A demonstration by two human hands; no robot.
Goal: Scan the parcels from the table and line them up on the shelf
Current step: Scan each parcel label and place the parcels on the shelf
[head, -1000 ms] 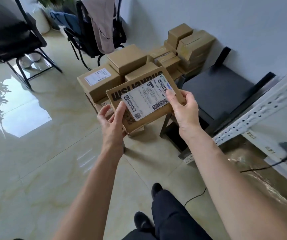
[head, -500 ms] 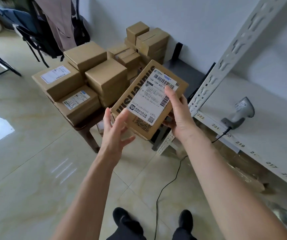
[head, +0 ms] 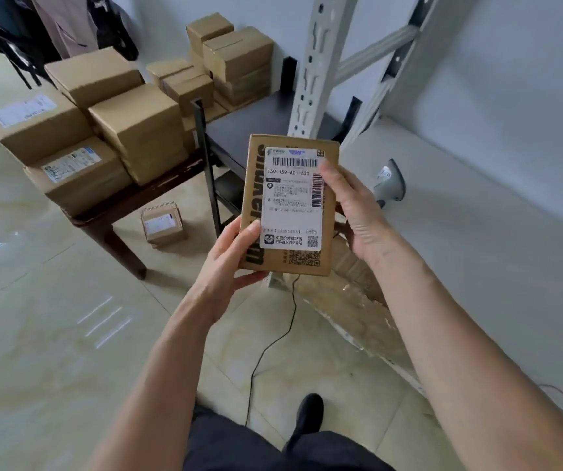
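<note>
Parcel (head: 288,205): flat brown cardboard box, held in the air in front of the person, above the floor (head: 52,334) and just left of the shelf (head: 477,215). Long axis runs near vertical in the head view, top end tipped slightly away from the camera. Broad labelled face turned toward the camera. White shipping label (head: 292,198) sits upright: barcode at the top, QR code at the bottom right, printed code "159-159-A01-630" readable. Black lettering on the cardboard runs along the long axis down the left edge.

Left hand (head: 229,263): fingers curled round the lower left corner of the parcel, thumb on the front face, other fingers beneath the bottom edge. Grasping.

Right hand (head: 355,212): thumb laid along the right edge of the label, palm against the right side, remaining fingers hidden behind the box. Grasping.

Scanner (head: 390,180): grey handheld unit lying on the white shelf board, just right of the right hand, partly hidden by it. Black cable (head: 273,348) trails over the floor below the parcel.

Tabletop (head: 158,192): dark wood, left of the parcel, carrying the stacked boxes (head: 137,130), several bearing labels. One small box (head: 162,226) lies on the floor under the table. White shelf upright (head: 321,62) stands behind the parcel.
</note>
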